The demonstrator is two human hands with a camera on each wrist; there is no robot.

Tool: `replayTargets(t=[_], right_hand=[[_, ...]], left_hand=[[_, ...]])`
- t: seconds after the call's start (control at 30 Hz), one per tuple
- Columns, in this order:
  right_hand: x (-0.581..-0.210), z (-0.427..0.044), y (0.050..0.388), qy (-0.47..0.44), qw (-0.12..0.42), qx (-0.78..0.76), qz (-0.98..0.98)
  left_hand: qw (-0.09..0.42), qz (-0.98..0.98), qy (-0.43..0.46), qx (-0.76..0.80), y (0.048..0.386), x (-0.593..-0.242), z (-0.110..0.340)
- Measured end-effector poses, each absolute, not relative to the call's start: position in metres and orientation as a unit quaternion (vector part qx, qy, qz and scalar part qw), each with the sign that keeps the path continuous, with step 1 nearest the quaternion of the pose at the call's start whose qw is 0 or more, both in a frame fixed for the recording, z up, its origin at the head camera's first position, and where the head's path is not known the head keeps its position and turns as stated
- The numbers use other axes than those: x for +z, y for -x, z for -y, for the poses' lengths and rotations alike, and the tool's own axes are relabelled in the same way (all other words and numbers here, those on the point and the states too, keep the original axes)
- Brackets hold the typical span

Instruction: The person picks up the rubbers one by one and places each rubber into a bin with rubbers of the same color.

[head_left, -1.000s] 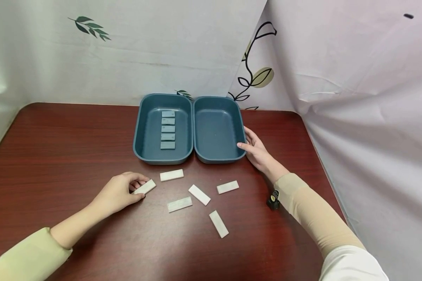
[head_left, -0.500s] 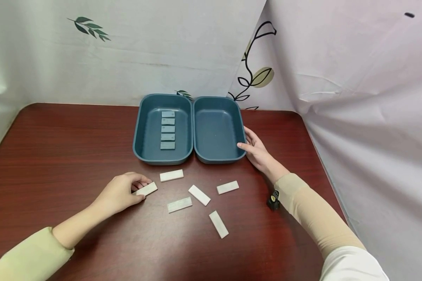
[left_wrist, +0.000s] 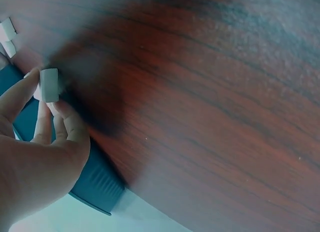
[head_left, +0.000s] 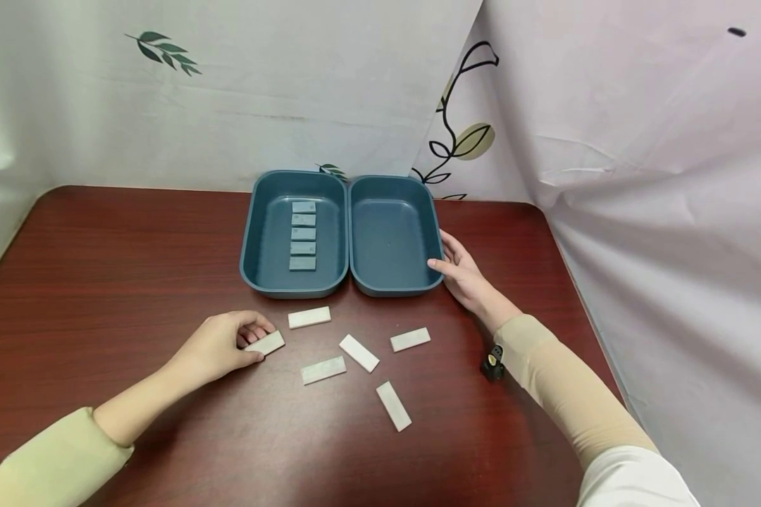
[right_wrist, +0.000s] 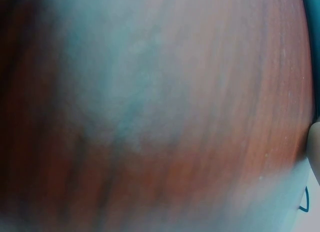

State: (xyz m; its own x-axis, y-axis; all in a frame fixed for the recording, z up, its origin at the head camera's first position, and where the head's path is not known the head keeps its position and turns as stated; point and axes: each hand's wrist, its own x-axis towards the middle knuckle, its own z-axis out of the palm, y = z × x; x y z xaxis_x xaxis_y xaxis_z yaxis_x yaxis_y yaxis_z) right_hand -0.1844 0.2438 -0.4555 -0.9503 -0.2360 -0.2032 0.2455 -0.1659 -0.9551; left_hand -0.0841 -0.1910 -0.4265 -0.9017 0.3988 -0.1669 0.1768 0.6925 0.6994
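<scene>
In the head view, the left sleeve (head_left: 53, 463) is at 8 o'clock. It is pale green and plain, and its end looks a bit loose. The left grip (head_left: 218, 345) is a bare hand. The right sleeve (head_left: 571, 387) is at 4 o'clock. It is tan and hugs the arm, with a smooth band (head_left: 525, 336) at its end and little wrinkles higher up. Toward 5 o'clock, white cloth (head_left: 634, 482) covers that arm. A small black gadget (head_left: 492, 366) with a yellowish mark sits at the band's 8 o'clock side. The right grip (head_left: 464, 277) is bare too.
</scene>
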Motion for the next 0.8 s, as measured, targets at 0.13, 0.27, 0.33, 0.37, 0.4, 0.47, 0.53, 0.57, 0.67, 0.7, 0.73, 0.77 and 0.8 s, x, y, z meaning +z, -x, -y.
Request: replayTargets(t=[0.13,0.27,0.33,0.37,0.4,0.47,0.53,0.57,0.67,0.7,0.73,0.77,0.8], right_hand=[[-0.457,-0.244,0.184,-0.004,0.157,-0.764,-0.626],[-0.456,-0.243,0.184,-0.006,0.158,-0.763,-0.627],[-0.456,-0.243,0.184,-0.007,0.159,-0.762,-0.627],[-0.455,-0.242,0.184,-0.007,0.159,-0.763,-0.627],[-0.455,-0.242,0.184,-0.007,0.158,-0.764,-0.626],[-0.455,-0.242,0.184,-0.007,0.157,-0.765,-0.624],[-0.455,-0.242,0.184,-0.007,0.156,-0.767,-0.623],[-0.454,-0.243,0.184,-0.008,0.155,-0.767,-0.622],[-0.454,-0.244,0.184,-0.010,0.155,-0.767,-0.622],[-0.454,-0.244,0.184,-0.011,0.156,-0.767,-0.622],[-0.454,-0.244,0.184,-0.011,0.156,-0.766,-0.623],[-0.454,-0.244,0.184,-0.011,0.157,-0.766,-0.623],[-0.454,-0.244,0.184,-0.010,0.157,-0.766,-0.623]], left_hand=[[0.169,-0.901,-0.155,0.368,0.085,-0.426,0.192],[0.176,-0.895,-0.163,0.377,0.087,-0.425,0.192],[0.178,-0.892,-0.169,0.380,0.087,-0.424,0.192],[0.179,-0.891,-0.170,0.381,0.088,-0.424,0.192],[0.181,-0.890,-0.171,0.381,0.088,-0.423,0.192],[0.183,-0.889,-0.175,0.381,0.090,-0.421,0.191],[0.184,-0.889,-0.181,0.379,0.091,-0.419,0.190],[0.184,-0.888,-0.184,0.378,0.091,-0.418,0.190],[0.183,-0.888,-0.194,0.375,0.094,-0.413,0.187],[0.183,-0.887,-0.198,0.375,0.095,-0.411,0.186],[0.182,-0.887,-0.203,0.373,0.097,-0.408,0.185],[0.182,-0.886,-0.207,0.373,0.098,-0.405,0.184],[0.181,-0.885,-0.211,0.373,0.100,-0.402,0.182]])
